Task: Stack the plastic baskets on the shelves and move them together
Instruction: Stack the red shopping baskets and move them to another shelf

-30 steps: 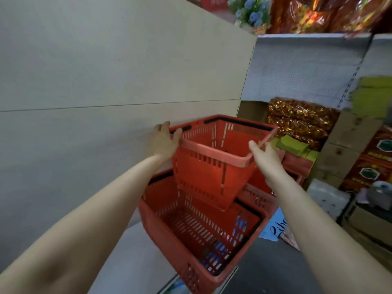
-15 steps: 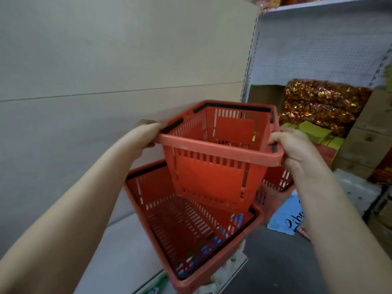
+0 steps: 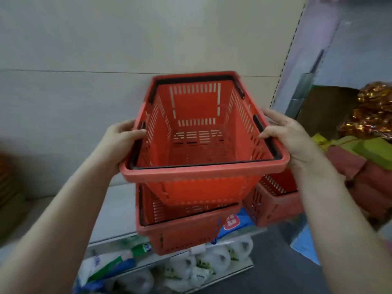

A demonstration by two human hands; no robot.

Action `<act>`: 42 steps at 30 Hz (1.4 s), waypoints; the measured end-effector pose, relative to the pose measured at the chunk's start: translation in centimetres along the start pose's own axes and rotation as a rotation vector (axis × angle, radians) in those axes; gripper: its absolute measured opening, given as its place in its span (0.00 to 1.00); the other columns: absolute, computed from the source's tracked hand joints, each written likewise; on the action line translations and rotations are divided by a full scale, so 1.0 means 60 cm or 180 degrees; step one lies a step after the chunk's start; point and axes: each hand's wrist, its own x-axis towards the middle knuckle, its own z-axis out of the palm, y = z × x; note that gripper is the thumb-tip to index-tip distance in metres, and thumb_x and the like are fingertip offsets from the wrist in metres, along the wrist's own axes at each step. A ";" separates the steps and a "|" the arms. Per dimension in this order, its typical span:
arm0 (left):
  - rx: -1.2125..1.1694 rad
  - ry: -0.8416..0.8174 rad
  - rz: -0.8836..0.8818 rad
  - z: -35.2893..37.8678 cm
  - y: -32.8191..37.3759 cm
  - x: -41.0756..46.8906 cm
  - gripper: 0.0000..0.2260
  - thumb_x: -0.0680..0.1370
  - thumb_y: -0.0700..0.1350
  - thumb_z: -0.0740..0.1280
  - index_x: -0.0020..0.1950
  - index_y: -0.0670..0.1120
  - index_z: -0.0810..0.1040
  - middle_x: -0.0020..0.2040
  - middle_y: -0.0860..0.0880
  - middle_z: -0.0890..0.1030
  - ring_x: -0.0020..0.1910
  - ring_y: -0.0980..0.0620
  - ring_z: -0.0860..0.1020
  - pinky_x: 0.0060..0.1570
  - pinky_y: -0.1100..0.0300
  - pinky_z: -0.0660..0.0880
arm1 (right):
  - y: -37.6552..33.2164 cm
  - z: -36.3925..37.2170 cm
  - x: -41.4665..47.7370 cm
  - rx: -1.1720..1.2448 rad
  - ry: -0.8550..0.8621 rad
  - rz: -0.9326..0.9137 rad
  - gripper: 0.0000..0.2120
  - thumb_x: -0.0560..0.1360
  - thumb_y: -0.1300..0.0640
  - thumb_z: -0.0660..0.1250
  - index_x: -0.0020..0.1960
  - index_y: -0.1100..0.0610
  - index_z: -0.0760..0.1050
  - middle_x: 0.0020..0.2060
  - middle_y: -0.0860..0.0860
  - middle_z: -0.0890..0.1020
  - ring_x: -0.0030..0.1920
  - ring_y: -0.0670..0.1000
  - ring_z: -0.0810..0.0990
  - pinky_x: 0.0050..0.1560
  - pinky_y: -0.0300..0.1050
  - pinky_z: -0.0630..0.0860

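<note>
I hold a red plastic basket (image 3: 199, 183) by its two long rims, my left hand (image 3: 118, 143) on the left rim and my right hand (image 3: 286, 134) on the right rim. Its black handles lie folded down along the rim. The basket's bottom dips into a second red basket (image 3: 182, 232) that rests on the grey shelf (image 3: 114, 211) and juts over the shelf's front edge. A third red basket (image 3: 273, 206) stands to the right, partly hidden behind my right forearm.
A beige back panel (image 3: 127, 49) rises behind the shelf. White and blue plastic packs (image 3: 191, 268) fill the shelf below. At the right are gold foil packets (image 3: 369, 113) and green and red bundles (image 3: 364, 158). Dark floor (image 3: 275, 264) lies at the lower right.
Both hands shifted to the long rims and turned the held basket so it lines up over the lower one. It has come nearer and lower. The view tilted downward.
</note>
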 end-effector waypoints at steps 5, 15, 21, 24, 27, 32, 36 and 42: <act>-0.0047 0.0299 0.0117 -0.021 -0.011 -0.034 0.15 0.76 0.30 0.60 0.47 0.48 0.81 0.33 0.49 0.85 0.30 0.52 0.83 0.32 0.60 0.81 | 0.051 0.025 0.023 0.0077 -0.0326 0.0131 0.28 0.68 0.80 0.55 0.54 0.54 0.79 0.36 0.50 0.85 0.33 0.49 0.83 0.35 0.40 0.80; 0.0451 0.0548 -0.0475 -0.006 -0.166 -0.019 0.17 0.73 0.29 0.60 0.47 0.49 0.80 0.43 0.47 0.83 0.43 0.47 0.81 0.49 0.55 0.78 | 0.216 0.052 0.049 -0.1531 -0.0525 0.0815 0.34 0.70 0.79 0.58 0.73 0.58 0.67 0.63 0.56 0.78 0.59 0.56 0.78 0.56 0.47 0.76; 0.0786 0.0353 -0.0698 -0.007 -0.232 -0.020 0.15 0.76 0.36 0.60 0.58 0.52 0.75 0.51 0.46 0.83 0.46 0.48 0.82 0.54 0.51 0.78 | 0.278 0.063 0.052 -0.2615 -0.0782 0.0769 0.25 0.76 0.61 0.63 0.72 0.49 0.66 0.62 0.54 0.79 0.60 0.57 0.78 0.61 0.49 0.74; 0.0924 0.0320 -0.0730 -0.009 -0.238 -0.015 0.13 0.75 0.39 0.61 0.57 0.52 0.75 0.51 0.45 0.83 0.48 0.45 0.82 0.54 0.49 0.78 | 0.284 0.066 0.058 -0.3097 -0.0781 0.0713 0.26 0.78 0.61 0.58 0.75 0.51 0.60 0.64 0.60 0.78 0.61 0.61 0.78 0.59 0.49 0.74; 0.1384 0.0198 -0.0767 -0.014 -0.240 -0.008 0.18 0.71 0.48 0.59 0.60 0.49 0.74 0.53 0.43 0.83 0.52 0.41 0.80 0.56 0.45 0.77 | 0.289 0.065 0.058 -0.3336 -0.0792 0.0678 0.28 0.78 0.61 0.56 0.77 0.52 0.56 0.65 0.62 0.76 0.62 0.62 0.77 0.56 0.47 0.73; 0.2779 0.0185 -0.0473 -0.016 -0.231 0.007 0.22 0.74 0.38 0.62 0.68 0.41 0.66 0.65 0.33 0.72 0.62 0.34 0.74 0.59 0.45 0.73 | 0.285 0.047 0.059 -0.3585 -0.0756 0.0221 0.25 0.78 0.55 0.60 0.75 0.54 0.63 0.68 0.59 0.75 0.67 0.60 0.74 0.64 0.49 0.71; 0.3268 0.0180 0.0252 0.054 -0.188 0.020 0.29 0.76 0.42 0.65 0.77 0.43 0.61 0.74 0.36 0.64 0.71 0.37 0.67 0.67 0.47 0.66 | 0.272 -0.027 0.081 -0.3707 -0.0469 -0.0270 0.25 0.79 0.54 0.60 0.75 0.56 0.64 0.68 0.60 0.74 0.68 0.60 0.73 0.66 0.52 0.69; 0.3204 -0.0415 0.0866 0.320 -0.143 0.082 0.27 0.77 0.46 0.64 0.75 0.42 0.63 0.71 0.40 0.70 0.71 0.42 0.69 0.66 0.53 0.66 | 0.267 -0.215 0.169 -0.3979 -0.0141 -0.0263 0.28 0.78 0.56 0.61 0.77 0.56 0.60 0.69 0.61 0.71 0.66 0.64 0.73 0.63 0.56 0.71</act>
